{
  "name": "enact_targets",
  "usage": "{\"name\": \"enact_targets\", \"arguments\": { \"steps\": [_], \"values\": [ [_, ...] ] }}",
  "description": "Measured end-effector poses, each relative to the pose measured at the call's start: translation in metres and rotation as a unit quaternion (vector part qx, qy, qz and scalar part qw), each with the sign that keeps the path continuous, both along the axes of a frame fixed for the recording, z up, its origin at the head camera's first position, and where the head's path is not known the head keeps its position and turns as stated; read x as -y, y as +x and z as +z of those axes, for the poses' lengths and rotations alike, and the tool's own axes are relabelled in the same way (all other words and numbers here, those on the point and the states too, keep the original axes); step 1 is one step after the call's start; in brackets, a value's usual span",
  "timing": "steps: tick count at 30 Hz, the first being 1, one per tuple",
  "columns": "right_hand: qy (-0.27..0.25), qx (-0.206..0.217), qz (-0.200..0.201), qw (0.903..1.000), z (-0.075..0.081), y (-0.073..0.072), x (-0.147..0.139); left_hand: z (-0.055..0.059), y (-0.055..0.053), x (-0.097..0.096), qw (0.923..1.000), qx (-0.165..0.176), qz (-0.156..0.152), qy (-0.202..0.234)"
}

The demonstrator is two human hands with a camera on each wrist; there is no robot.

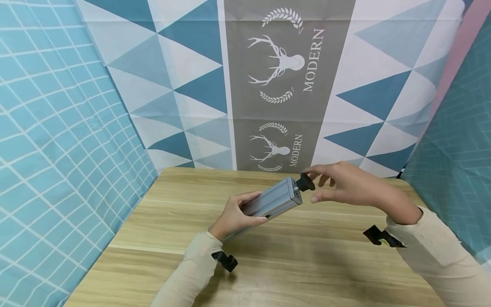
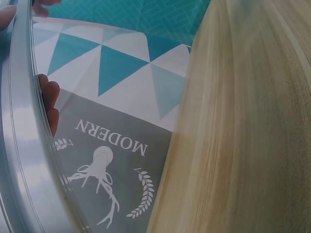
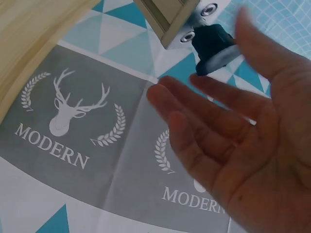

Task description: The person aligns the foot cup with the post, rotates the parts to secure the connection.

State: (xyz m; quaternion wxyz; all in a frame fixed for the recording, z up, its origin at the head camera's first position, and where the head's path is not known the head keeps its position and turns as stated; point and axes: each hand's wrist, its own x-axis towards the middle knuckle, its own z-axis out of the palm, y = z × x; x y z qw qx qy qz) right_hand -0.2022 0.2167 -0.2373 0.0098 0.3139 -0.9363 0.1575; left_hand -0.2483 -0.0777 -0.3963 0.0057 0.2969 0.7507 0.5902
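Note:
A long grey box-shaped metal body [image 1: 274,199], with lengthwise grooves, is held tilted above the table by my left hand [image 1: 238,215]. The thumb lies along its near side; in the left wrist view, fingertips [image 2: 50,99] show past its edge. A black round knob [image 1: 305,182] sticks out of its upper right end on a short metal stem. In the right wrist view, screws [image 3: 209,9] show in the end plate beside the knob. My right hand [image 1: 347,185] is beside the knob, thumb and fingers spread apart. Whether a fingertip touches the knob I cannot tell.
The wooden table [image 1: 161,264] lies under both hands. Behind it hangs a patterned cloth [image 1: 192,85] with deer heads and triangles. Blue checked cloth [image 1: 46,140] borders the left side, and a teal cloth [image 1: 456,132] the right. Black wrist mounts [image 1: 383,237] jut from both sleeves.

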Motion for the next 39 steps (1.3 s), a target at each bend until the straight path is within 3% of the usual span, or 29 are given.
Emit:
{"name": "enact_targets", "arguments": {
  "steps": [9,12,18,23,29,31,35,37,39],
  "values": [
    [-0.025,-0.063,0.099,0.9928,-0.004,0.0,-0.001,0.026,0.019,-0.001,1.0,-0.003,-0.008,0.004],
    [-0.03,-0.062,0.075,0.9948,-0.006,0.0,0.003,0.027,0.02,0.0,1.0,-0.003,-0.007,0.003],
    [-0.026,-0.063,-0.025,0.9974,-0.013,-0.001,0.011,0.026,0.019,0.0,0.9999,-0.003,-0.007,-0.008],
    [-0.024,-0.046,-0.039,0.9979,-0.013,0.0,0.01,0.025,0.018,-0.001,0.9999,-0.001,-0.008,-0.007],
    [-0.007,-0.019,0.01,0.9997,-0.007,0.002,0.004,0.026,0.018,-0.001,1.0,-0.005,-0.003,-0.005],
    [-0.009,-0.026,0.045,0.9986,-0.006,0.002,0.002,0.027,0.018,-0.001,1.0,-0.006,-0.004,-0.004],
    [-0.027,-0.082,0.112,0.9899,-0.009,0.0,0.0,0.024,0.016,-0.001,1.0,-0.004,-0.005,-0.001],
    [-0.038,-0.1,0.117,0.9873,-0.011,-0.001,0.001,0.016,0.011,-0.001,1.0,-0.005,-0.005,0.005],
    [-0.048,-0.097,0.09,0.99,-0.013,-0.001,0.002,0.008,0.005,-0.001,0.9999,-0.008,-0.003,0.012]
  ]
}}
